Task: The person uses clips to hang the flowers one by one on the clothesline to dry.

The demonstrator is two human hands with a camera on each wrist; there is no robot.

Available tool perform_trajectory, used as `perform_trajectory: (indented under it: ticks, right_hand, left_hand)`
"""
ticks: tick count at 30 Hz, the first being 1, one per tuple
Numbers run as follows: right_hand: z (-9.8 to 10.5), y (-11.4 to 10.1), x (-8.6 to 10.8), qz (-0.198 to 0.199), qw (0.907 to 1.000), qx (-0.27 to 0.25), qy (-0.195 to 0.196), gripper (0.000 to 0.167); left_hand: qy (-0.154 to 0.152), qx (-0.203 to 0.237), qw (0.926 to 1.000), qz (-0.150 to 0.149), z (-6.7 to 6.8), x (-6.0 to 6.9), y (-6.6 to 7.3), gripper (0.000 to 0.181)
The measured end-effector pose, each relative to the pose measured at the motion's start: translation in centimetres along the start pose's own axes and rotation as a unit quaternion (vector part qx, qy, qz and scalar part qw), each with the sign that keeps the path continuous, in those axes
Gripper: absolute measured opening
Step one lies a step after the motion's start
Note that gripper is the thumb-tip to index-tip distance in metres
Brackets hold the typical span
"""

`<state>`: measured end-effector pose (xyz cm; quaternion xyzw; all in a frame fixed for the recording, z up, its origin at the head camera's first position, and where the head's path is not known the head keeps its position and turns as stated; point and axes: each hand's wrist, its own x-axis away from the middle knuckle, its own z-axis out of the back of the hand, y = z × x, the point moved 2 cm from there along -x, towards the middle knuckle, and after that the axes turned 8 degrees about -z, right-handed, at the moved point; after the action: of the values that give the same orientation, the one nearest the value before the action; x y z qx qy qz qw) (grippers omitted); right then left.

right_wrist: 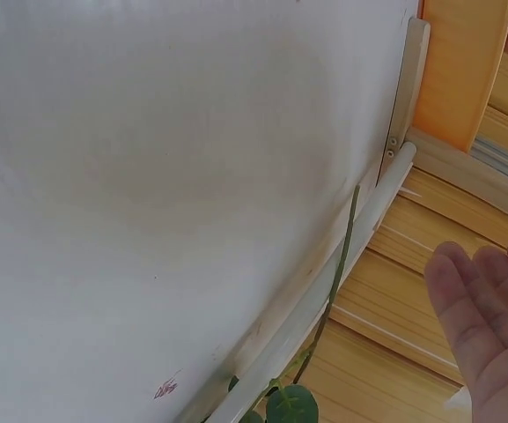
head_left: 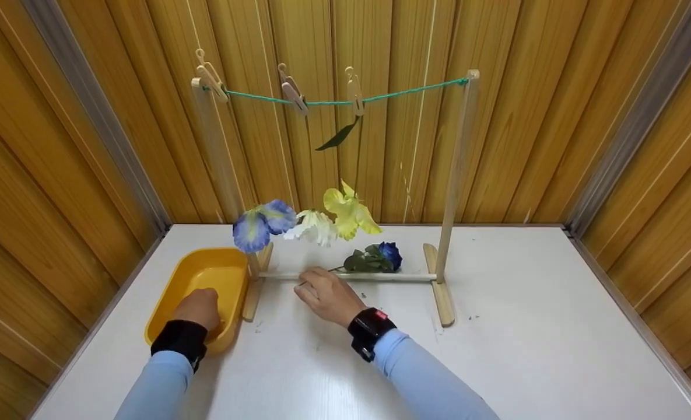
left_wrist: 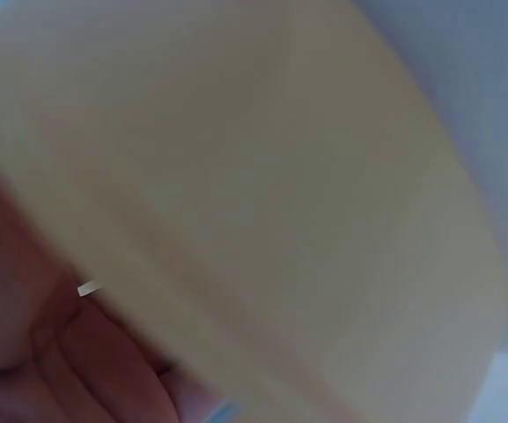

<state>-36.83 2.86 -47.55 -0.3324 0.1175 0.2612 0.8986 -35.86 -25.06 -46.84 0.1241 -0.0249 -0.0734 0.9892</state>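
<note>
My left hand (head_left: 196, 308) reaches down into a yellow plastic basin (head_left: 237, 262) with its fingers curled. In the left wrist view the basin wall hides most of it; a pale sliver and a bluish bit show by the fingers (left_wrist: 104, 361), but I cannot tell whether they grip anything. My right hand (head_left: 329, 294) hovers at the lower bar of a wooden rack (head_left: 392, 277). Its fingers (right_wrist: 469, 308) are extended beside the green stem (right_wrist: 334, 286) of a blue rose (head_left: 390, 255), apart from it. The rose lies behind the bar, stem leaning over it.
A green cord (head_left: 409, 91) spans the rack's posts. Clothespins on it hold a purple-blue flower (head_left: 252, 230), a white flower (head_left: 313, 227) and a yellow flower (head_left: 351, 213), all hanging head down. Wood-patterned walls (head_left: 508, 116) surround the white table (head_left: 526, 326).
</note>
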Motion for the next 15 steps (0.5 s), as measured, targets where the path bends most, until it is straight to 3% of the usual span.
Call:
perform_trajectory:
  ticks: [6, 11, 15]
  right_hand:
    - [0.4, 0.2, 0.1, -0.005, 0.9999, -0.011, -0.002, 0.034]
    - [0.8, 0.6, 0.3, -0.009, 0.9993, -0.037, -0.005, 0.036]
    - [1.3, 1.0, 0.5, -0.011, 0.9982, -0.058, -0.004, 0.035]
  left_hand:
    - [0.063, 0.013, 0.9977, -0.024, 1.3, -0.1, 2.7, 0.018]
    - [0.128, 0.027, 0.9895, -0.060, 2.3, 0.1, 5.4, 0.013]
    - [0.159, 0.054, 0.9831, -0.072, 2.9, 0.3, 7.7, 0.010]
